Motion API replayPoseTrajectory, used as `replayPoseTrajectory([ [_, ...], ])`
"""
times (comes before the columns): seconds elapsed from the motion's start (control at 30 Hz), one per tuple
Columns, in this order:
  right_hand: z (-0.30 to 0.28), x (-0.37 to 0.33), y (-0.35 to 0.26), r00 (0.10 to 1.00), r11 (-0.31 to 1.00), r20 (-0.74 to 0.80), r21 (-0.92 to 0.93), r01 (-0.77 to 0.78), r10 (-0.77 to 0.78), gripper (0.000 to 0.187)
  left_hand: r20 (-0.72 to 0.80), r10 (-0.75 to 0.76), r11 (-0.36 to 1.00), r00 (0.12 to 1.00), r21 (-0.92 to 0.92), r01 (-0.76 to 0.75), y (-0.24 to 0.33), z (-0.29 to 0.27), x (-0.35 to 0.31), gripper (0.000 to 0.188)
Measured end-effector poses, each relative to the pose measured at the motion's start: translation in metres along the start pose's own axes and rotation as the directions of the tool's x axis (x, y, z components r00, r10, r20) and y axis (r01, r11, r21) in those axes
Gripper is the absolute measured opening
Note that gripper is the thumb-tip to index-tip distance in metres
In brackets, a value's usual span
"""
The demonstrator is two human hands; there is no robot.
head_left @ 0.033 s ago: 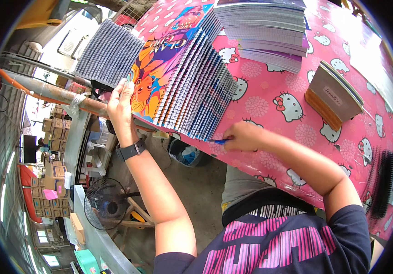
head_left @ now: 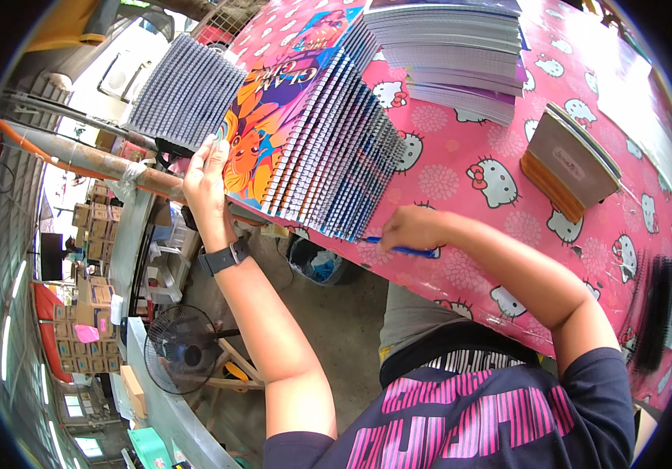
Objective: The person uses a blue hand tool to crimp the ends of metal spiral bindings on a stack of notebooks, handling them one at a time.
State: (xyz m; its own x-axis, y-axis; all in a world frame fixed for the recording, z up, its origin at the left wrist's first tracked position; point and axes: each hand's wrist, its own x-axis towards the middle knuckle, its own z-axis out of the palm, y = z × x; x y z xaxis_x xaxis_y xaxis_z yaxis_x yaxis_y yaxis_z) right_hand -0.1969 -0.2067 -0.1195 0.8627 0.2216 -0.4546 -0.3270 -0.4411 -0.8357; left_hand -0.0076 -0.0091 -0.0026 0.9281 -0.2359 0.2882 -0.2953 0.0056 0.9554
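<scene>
A tall stack of spiral notebooks [head_left: 266, 137] with a colourful illustrated cover stands at the table's near left edge, its coil bindings facing right. My left hand [head_left: 209, 176] grips the left edge of the top notebook, thumb over the cover and fingers partly hidden beside it. By the stack's lower right corner, my right hand [head_left: 414, 228] is closed around a slender blue pen-like tool [head_left: 422, 252]. One end of that tool points toward the coils; its exact kind is hidden by my fingers.
Another coil-bound stack [head_left: 184, 90] stands beyond my left hand. Thick piled paper blocks [head_left: 449, 55] sit at the back. On the pink patterned table [head_left: 441, 181] are a wooden holder [head_left: 555, 184] and black coils [head_left: 652, 320]. A fan [head_left: 184, 349] and a bin [head_left: 297, 270] stand below.
My right hand has turned slightly, and more of the blue tool now shows below it. My left hand and the notebooks stay in place.
</scene>
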Motion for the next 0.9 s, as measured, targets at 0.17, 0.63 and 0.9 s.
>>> replayPoseTrajectory([
  [0.17, 0.021, 0.000, 0.006, 0.924, 0.922, -0.276, -0.355, 0.157, -0.263, 0.036, -0.028, 0.006, 0.998, 1.000, 0.058, -0.005, 0.003, 0.003, -0.003, 0.044],
  [0.63, -0.003, 0.088, 0.061, 0.960, 0.995, 0.267, 0.067, 0.071, -0.086, 0.035, 0.003, 0.009, 1.000, 1.000, 0.007, -0.009, 0.000, 0.004, 0.007, 0.044],
  [0.9, 0.023, -0.031, 0.000, 0.922, 0.821, -0.325, -0.570, -0.015, -0.208, 0.049, -0.140, 0.090, 0.971, 0.986, -0.207, -0.118, -0.013, -0.010, -0.012, 0.069],
])
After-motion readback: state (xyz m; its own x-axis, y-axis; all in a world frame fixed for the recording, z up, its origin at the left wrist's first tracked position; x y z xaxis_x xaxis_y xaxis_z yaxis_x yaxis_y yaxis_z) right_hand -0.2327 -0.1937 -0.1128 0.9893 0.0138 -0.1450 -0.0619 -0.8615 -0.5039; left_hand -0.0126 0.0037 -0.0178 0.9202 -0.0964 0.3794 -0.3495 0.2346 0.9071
